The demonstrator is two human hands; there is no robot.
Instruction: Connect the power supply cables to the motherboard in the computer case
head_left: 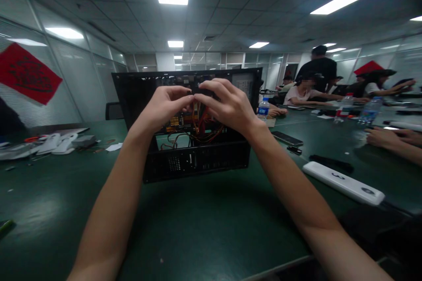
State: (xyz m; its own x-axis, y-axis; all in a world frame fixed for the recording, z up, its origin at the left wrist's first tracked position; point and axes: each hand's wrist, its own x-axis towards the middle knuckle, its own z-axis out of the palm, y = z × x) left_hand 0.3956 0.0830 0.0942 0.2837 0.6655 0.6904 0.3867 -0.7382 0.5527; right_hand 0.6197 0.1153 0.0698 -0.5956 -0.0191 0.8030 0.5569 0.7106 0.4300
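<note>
A black computer case (198,160) stands on the green table in front of me, its open side facing me. Red, yellow and black cables (201,125) run through its inside, below my hands. My left hand (166,104) reaches in from the left with thumb and forefinger pinched close together at the upper middle of the case. Facing it, my right hand (231,103) has its fingers bent, and its fingertips meet those of the left. What the fingertips hold is too small and dark to make out.
White plastic parts (59,142) and scraps lie at the left on the table (198,228). To the right are a phone (286,138), a white power strip (343,182) and water bottles (369,110). Other people sit along the right side, one person's hands (389,138) resting near the table edge.
</note>
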